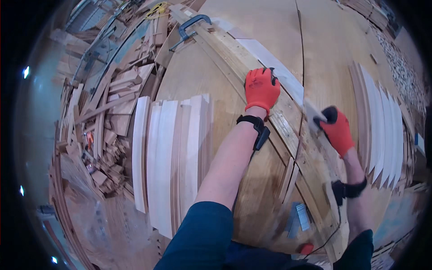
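Note:
My left hand [262,89], in a red glove with black fingertips, rests closed on the long wooden beam [234,58] that runs diagonally over the plywood table. Its curled fingers lie beside a pale wooden board [272,63] along the beam's far side; what they grip, if anything, is hidden. My right hand [336,130], gloved alike, pinches a small pale wood piece [311,113], blurred by motion, just beyond that board's near end. A blue C-clamp [193,28] holds the beam's far end.
Pale wooden slats [168,166] stand in a row at left; pointed pale boards [382,121] are stacked at right. Strips of staples [303,217] and a red object [307,248] lie near me. Offcuts [108,148] are heaped left. A dark cable [300,45] crosses the table.

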`<state>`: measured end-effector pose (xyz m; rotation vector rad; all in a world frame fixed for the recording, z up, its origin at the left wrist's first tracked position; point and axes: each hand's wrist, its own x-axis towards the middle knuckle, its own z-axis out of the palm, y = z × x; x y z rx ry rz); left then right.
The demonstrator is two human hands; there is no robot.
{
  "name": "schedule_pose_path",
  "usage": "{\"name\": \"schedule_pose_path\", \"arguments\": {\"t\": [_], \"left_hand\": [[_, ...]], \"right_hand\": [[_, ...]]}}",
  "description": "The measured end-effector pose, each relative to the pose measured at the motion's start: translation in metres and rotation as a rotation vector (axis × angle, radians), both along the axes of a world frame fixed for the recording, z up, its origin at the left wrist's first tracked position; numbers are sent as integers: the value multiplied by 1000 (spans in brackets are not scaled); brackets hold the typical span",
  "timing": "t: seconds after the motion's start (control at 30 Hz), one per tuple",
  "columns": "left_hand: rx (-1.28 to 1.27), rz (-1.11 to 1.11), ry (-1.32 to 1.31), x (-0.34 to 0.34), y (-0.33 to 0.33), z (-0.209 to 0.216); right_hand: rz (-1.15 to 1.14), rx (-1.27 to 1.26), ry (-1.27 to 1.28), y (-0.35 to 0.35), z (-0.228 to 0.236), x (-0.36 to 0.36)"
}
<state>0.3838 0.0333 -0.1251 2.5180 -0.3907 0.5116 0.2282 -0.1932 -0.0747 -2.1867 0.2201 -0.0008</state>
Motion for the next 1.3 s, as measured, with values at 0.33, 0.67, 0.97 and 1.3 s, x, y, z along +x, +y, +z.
{"name": "schedule_pose_path", "arguments": {"t": [0.33,0.67,0.97,1.3], "left_hand": [[-56,-1,-28,-28,6,7],[-122,47,-20,-34,6,7],[-110,12,-57,-30,8,7],[20,-56,-33,-35,-17,7]], "right_hand": [[42,905,-220,-72,-6,99],[183,-601,-73,62,-48,134],[271,-820,59,73,-15,129],[200,-810,132,5,6,9]]}}
